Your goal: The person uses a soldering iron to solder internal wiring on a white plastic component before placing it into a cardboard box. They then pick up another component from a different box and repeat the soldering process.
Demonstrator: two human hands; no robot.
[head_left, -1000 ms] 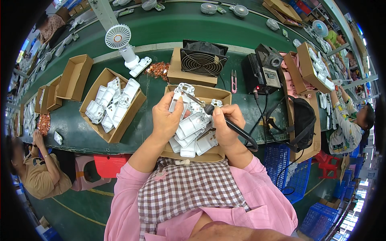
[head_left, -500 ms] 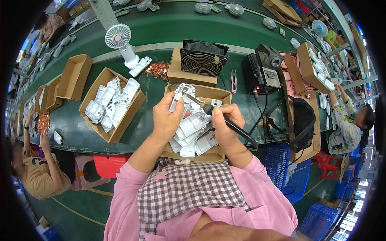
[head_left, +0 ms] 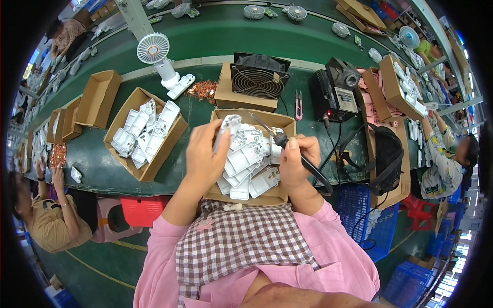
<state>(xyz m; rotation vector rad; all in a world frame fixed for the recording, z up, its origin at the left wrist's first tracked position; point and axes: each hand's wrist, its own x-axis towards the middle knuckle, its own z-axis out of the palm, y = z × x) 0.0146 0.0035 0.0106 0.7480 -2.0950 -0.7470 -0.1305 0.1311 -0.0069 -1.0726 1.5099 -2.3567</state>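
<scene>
Between the fingers and thumb of my left hand (head_left: 206,156) is a white plastic housing part (head_left: 231,123), raised over the near cardboard box (head_left: 288,192). My right hand (head_left: 299,160) grips a soldering iron (head_left: 309,167) by its black handle. The iron's metal tip points up and left, apart from the held part. Several white plastic housings (head_left: 250,155) lie piled in the box below both hands.
To the left stands a second box (head_left: 172,134) of white parts, with a white handheld fan (head_left: 165,72) behind it. A black fan (head_left: 259,77) and a soldering station (head_left: 341,95) stand at the back. Copper-coloured bits (head_left: 203,91) lie nearby. Co-workers sit at both sides.
My left hand has moved left and tilted the white housing part more upright. The soldering iron has drawn away from it, to the right, in my right hand.
</scene>
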